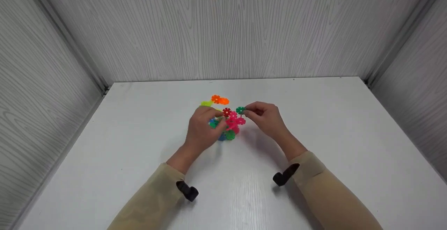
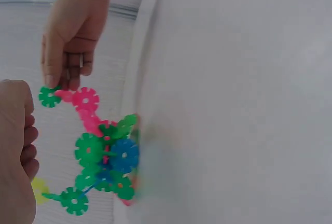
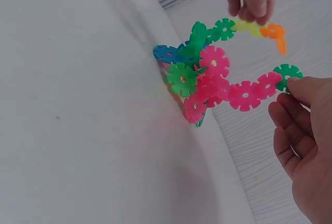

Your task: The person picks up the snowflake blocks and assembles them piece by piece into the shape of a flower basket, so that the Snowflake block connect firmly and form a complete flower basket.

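Note:
Between the hands stands a colourful cluster of joined plastic snowflake discs (image 3: 215, 62), pink, green and blue, on the white table. My right hand (image 1: 267, 118) pinches a green snowflake disc (image 3: 287, 74), which joins a short chain of pink discs (image 3: 245, 96). The left hand (image 1: 203, 127) is above the cluster's left side, and its fingertips pinch a small red snowflake disc (image 1: 227, 112) beside the green one. Both wrist views hide that red disc. Yellow discs (image 3: 246, 27) and orange discs (image 3: 273, 31) form another chain, close to the left fingers.
The white tabletop (image 1: 122, 163) spreads around the cluster. Grey wood-grain panels enclose it at the back (image 1: 223, 30), left (image 1: 31, 93) and right (image 1: 419, 83). A black wrist device (image 1: 187, 191) sits on the left sleeve, another (image 1: 285, 175) on the right.

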A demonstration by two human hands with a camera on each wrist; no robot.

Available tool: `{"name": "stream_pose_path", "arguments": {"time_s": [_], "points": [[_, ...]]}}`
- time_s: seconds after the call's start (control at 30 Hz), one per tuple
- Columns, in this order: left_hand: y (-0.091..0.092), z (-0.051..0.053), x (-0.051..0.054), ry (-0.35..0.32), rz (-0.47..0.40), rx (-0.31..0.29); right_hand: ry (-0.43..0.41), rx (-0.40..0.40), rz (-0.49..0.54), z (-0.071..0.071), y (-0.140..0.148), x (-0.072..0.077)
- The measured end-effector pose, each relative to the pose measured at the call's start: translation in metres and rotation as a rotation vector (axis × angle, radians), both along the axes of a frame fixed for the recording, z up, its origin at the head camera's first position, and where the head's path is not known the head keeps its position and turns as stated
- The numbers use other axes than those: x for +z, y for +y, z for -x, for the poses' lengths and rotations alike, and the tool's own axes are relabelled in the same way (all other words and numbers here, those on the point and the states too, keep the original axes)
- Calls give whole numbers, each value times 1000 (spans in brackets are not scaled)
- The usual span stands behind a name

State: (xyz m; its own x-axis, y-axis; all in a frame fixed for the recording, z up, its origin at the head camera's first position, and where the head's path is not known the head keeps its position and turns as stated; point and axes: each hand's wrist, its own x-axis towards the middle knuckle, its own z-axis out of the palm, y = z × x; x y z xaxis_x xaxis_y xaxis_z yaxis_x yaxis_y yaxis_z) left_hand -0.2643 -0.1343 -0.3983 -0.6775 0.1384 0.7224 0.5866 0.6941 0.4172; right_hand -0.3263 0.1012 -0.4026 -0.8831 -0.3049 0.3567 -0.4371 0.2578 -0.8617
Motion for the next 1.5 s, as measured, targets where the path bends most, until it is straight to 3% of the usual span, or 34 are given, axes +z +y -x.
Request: {"name": "stream_pose_path", "arguments": {"time_s": [0.07,0.13,0.2,0.33,0.4,0.47,0.7,0.97,1.3,1.5], "points": [[-8,4,14,8,-22,36,-8,-8,-13,1,-1,2],[-14,12,25,-38,-20,59,-14,-13,-24,1,-2,4],[-19,19,34,-143,-4,58,-11,-13,-32,2,-3,4],[-23,29,44,-395,-6,-4,13,-9,-50,3,-6,3],[-23,32,46,-480,-13,-28,21,-3,-57,4,-7,3],[-22,34,47,-520,-15,-48,22,-2,-63,4,-8,3],[-16,36,47,-493,6,-109,1,0,-69,3,-12,8],[-14,36,47,-479,15,-126,-14,-4,-87,2,-12,9],[-16,36,45,-473,-10,-121,14,19,-92,5,-12,9],[-14,37,41,-452,-25,-89,40,18,-97,4,-12,8]]}}
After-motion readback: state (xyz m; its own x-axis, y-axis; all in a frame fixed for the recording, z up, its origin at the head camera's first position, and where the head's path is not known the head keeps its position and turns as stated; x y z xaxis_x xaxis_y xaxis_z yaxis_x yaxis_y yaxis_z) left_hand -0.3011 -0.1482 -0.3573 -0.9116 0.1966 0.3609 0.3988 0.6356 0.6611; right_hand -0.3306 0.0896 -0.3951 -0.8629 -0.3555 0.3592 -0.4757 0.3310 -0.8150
